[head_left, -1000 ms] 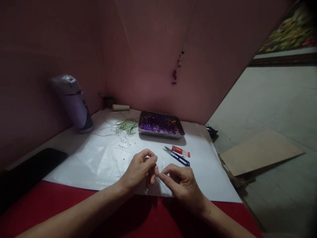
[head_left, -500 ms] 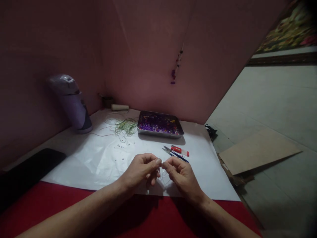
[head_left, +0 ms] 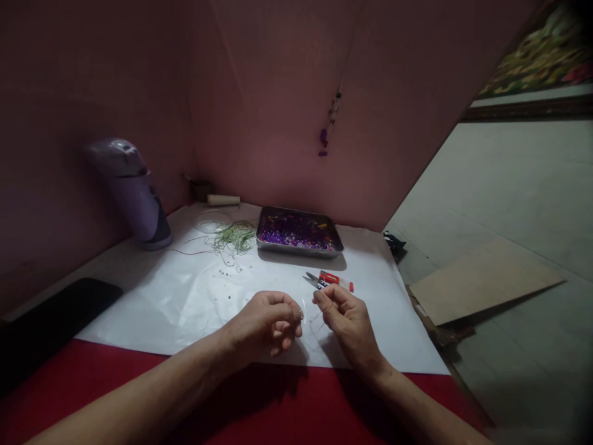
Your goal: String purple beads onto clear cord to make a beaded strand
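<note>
My left hand (head_left: 273,321) is above the front of the white sheet (head_left: 171,309), its fingers curled and pinching something small and thin near a pale thread (head_left: 304,303). To its right, my right hand (head_left: 345,315) has thumb and forefinger pressed together on a fine thread that loops down between the hands. A gap separates the two hands. Just behind my right hand lie small scissors (head_left: 315,280) with dark blades and a red lighter-like item (head_left: 336,281). Several tiny beads (head_left: 225,273) are scattered on the sheet to the left.
A metal tray (head_left: 296,250) of purple beads stands by the wall, beside tangled green thread (head_left: 234,237). A purple bottle (head_left: 139,198) and a dark flat object (head_left: 60,315) are at the left. A beaded string (head_left: 333,117) hangs against the wall.
My hands have moved apart; before, their fingertips nearly met. My right hand has shifted slightly right and up, closer to the scissors, and the thread shows between the hands.
</note>
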A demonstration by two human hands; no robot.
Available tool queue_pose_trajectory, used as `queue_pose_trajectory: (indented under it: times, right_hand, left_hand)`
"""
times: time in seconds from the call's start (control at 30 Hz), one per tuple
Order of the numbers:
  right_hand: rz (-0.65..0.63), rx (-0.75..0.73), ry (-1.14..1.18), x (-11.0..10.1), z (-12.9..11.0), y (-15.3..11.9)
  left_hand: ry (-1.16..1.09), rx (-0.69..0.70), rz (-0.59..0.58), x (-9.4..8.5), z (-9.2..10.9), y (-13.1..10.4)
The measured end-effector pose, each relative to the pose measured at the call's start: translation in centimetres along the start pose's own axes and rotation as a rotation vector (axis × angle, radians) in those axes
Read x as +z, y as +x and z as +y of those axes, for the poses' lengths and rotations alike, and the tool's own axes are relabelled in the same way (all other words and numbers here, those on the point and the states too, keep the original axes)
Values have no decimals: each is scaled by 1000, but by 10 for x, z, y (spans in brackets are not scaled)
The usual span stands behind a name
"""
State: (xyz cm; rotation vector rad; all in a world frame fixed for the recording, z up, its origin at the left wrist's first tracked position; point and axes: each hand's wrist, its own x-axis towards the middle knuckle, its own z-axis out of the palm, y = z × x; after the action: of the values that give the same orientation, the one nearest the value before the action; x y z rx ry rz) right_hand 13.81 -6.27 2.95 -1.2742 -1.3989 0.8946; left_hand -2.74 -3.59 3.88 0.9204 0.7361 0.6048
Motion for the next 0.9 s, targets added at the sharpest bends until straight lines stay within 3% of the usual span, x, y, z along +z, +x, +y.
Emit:
queue_pose_trajectory:
  times: [0.9]
  right_hand:
    - [19, -6, 20, -2, 3, 0]
  left_hand:
    - [-9, -5, -42, -3, -3, 3]
